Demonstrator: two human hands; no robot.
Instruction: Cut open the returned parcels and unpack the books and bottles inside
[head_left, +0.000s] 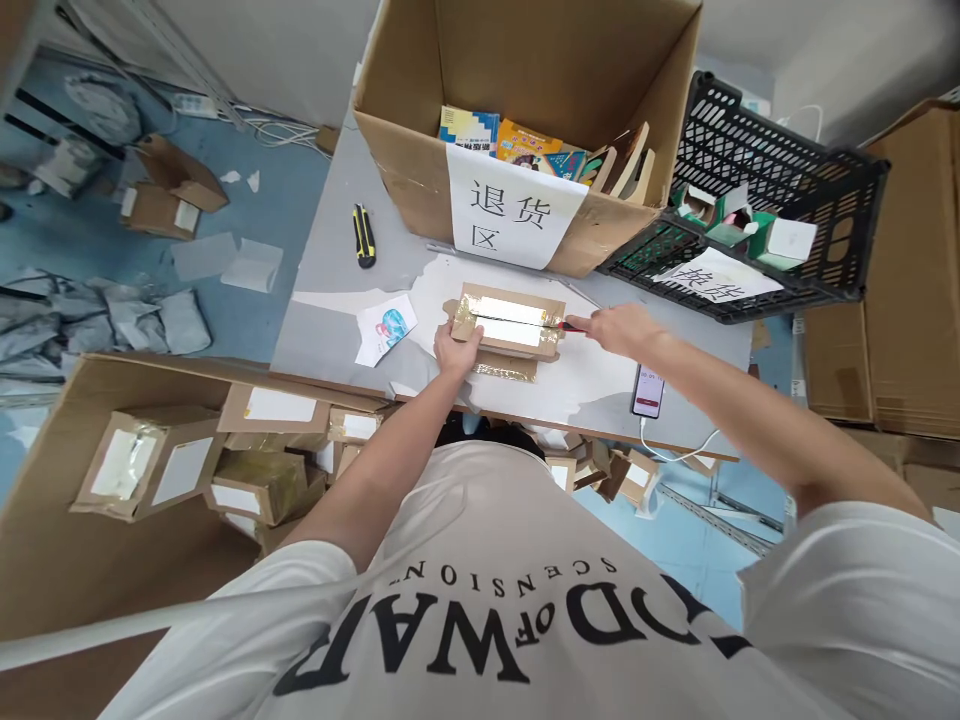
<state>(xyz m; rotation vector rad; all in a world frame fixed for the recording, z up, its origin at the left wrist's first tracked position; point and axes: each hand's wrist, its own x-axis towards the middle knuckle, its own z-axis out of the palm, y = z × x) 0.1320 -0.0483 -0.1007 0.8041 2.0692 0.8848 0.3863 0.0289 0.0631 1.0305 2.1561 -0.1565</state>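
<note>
A small taped cardboard box (487, 297) is seen at the centre of the frame, laid on a paper-covered part of the grey table (319, 330); a dark slit is seen along its white label (512, 336). Its left end is gripped by the left hand (456, 350), the fingers being held against the cardboard. A slim red-handled tool (574, 326) is pinched in the closed fingers of the right hand (621, 329), its dark tip being set at the box's right end; its exact type cannot be told. A yellow-and-black utility knife (364, 237) is left lying at upper left of the box, and a printed card (385, 329) just beside the left hand. A smartphone (647, 391) is placed below the right forearm. Books (529, 143) are held in a large open carton (409, 185) at top centre, and small cartons (784, 240) in a black plastic crate (840, 240) at upper right.
</note>
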